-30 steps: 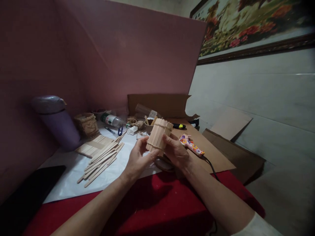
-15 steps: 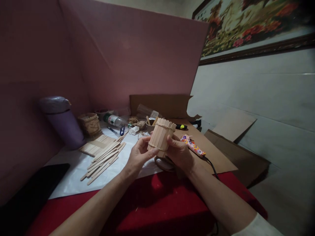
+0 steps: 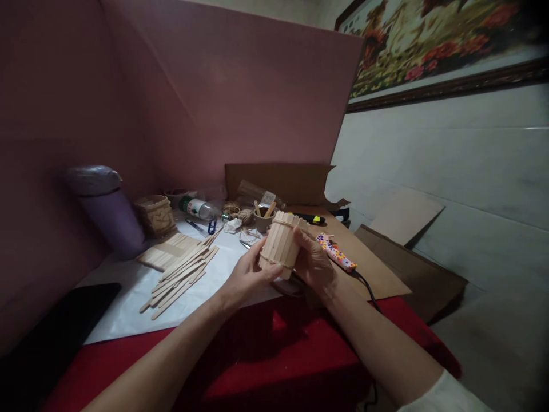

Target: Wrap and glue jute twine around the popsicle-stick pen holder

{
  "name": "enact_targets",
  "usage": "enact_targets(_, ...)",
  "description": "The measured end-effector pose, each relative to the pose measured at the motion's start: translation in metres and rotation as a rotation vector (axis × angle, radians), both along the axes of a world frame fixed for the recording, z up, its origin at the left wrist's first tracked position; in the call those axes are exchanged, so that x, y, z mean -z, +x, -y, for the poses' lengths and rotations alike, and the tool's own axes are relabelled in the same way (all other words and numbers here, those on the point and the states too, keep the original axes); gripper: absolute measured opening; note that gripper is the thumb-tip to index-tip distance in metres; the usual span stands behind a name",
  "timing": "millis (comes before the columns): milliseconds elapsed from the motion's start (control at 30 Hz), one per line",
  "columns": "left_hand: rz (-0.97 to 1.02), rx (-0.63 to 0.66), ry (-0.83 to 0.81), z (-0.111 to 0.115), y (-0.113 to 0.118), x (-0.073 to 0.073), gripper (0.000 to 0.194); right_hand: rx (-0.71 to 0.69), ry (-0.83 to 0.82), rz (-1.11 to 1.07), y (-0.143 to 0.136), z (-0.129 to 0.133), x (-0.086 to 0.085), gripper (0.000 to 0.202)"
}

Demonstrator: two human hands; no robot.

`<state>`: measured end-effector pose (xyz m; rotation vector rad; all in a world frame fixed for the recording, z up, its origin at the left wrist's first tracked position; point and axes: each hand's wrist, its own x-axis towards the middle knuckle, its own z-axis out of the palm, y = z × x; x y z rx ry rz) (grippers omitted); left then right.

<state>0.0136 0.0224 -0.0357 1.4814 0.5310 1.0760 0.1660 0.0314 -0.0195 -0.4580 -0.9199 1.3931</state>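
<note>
A cup-shaped holder of wooden craft sticks [image 3: 281, 243], with twine around its upper and lower parts, is held tilted above the front of the table. My left hand [image 3: 246, 274] grips its lower left side, the thumb across the bottom edge. My right hand [image 3: 315, 263] grips the right side, with the thumb near the rim. Loose craft sticks [image 3: 182, 280] lie left of my hands, beside a banded bundle of sticks [image 3: 165, 252]. A flower-patterned glue gun [image 3: 337, 253] rests on cardboard to the right.
A purple bottle [image 3: 112, 214] and a twine-covered container [image 3: 155, 216] stand at the left. Behind my hands are a plastic bottle [image 3: 199, 208], twine [image 3: 242, 214], a small pot with sticks [image 3: 263, 220] and a yellow-black cutter [image 3: 316, 219]. A black object [image 3: 68, 326] lies front left.
The stick holder has tilted further and moved slightly lower and right. My right thumb has moved up toward its rim. The small pot behind shows more.
</note>
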Motion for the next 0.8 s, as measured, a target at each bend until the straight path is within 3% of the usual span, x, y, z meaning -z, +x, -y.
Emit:
enact_targets(67,0.087,0.072,-0.103,-0.0019,-0.0027,0.0006,0.068,-0.016,-0.025,-0.005,0.0035,-0.0005,-0.0009,0.037)
enact_targets(167,0.143,0.050,-0.183,-0.0039,-0.0050,0.0018,0.063,-0.039,-0.046,-0.017,0.0055,0.0009,-0.0027,0.034)
enact_targets(433,0.191,-0.022,-0.238,-0.0042,-0.0025,0.0032,0.063,-0.083,-0.026,0.043,0.0048,0.0029,-0.0003,0.030)
enact_targets(700,0.211,0.062,-0.192,-0.0047,-0.0017,0.0019,0.076,-0.121,0.000,-0.031,0.0067,0.0038,-0.0028,0.036)
enact_targets(800,0.212,0.039,-0.250,-0.0019,-0.0023,-0.0014,0.066,-0.161,0.029,-0.024,0.0095,0.0035,-0.0044,0.039)
